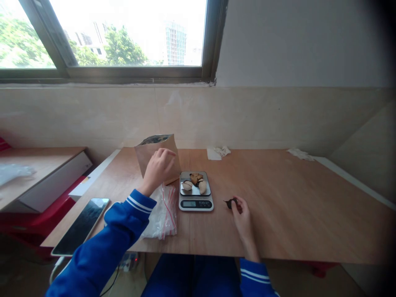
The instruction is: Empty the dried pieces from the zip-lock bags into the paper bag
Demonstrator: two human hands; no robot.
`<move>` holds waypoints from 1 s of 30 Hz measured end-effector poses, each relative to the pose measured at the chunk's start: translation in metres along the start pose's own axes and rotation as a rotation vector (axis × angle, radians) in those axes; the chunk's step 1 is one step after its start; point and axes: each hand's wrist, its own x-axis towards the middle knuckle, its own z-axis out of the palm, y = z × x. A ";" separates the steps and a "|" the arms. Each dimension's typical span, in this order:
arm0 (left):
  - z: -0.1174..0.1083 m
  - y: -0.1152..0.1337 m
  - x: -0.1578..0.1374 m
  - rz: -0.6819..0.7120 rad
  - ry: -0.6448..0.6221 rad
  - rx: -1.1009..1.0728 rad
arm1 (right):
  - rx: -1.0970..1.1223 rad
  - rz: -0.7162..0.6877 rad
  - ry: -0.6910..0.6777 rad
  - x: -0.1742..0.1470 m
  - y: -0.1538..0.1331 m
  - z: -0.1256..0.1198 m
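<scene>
My left hand (158,168) is raised in front of a brown paper bag (145,159), its fingers loosely bent and apart, with nothing visible in them. The bag stands upright with its top open, showing a dark lining. Beside it on the right is a small kitchen scale (196,205); several pale and brown dried mushroom pieces (202,187) lie on its plate. The display is lit, but I cannot read it. To the right of the scale, my right hand (242,212) pinches a small dark dried piece (229,203) between thumb and fingers, just above the table.
Clear zip bags with red seals (162,216) lie left of the scale, partly under my left arm. A tablet or large phone (81,227) rests at the table's left edge. Crumpled tissues (218,153) lie at the back, near the wall. Another table (40,159) stands far left.
</scene>
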 end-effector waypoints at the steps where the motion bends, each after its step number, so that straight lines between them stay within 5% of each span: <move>1: -0.007 -0.001 0.006 -0.032 0.073 0.009 | 0.000 0.001 0.005 0.000 0.001 0.000; 5: -0.031 -0.009 0.025 -0.127 0.241 -0.008 | 0.001 0.007 0.011 0.001 0.005 0.001; 13: -0.039 -0.023 0.027 -0.142 0.250 0.133 | -0.024 0.017 0.014 0.000 0.000 0.001; 20: -0.032 -0.059 0.051 -0.081 -0.025 0.270 | -0.019 0.026 -0.030 -0.002 -0.005 -0.001; 25: -0.032 -0.062 0.054 0.007 -0.088 0.291 | -0.038 0.030 -0.047 -0.002 -0.005 -0.001; 30: -0.047 -0.051 0.064 -0.166 -0.328 0.097 | -0.053 -0.001 -0.049 -0.002 -0.004 0.000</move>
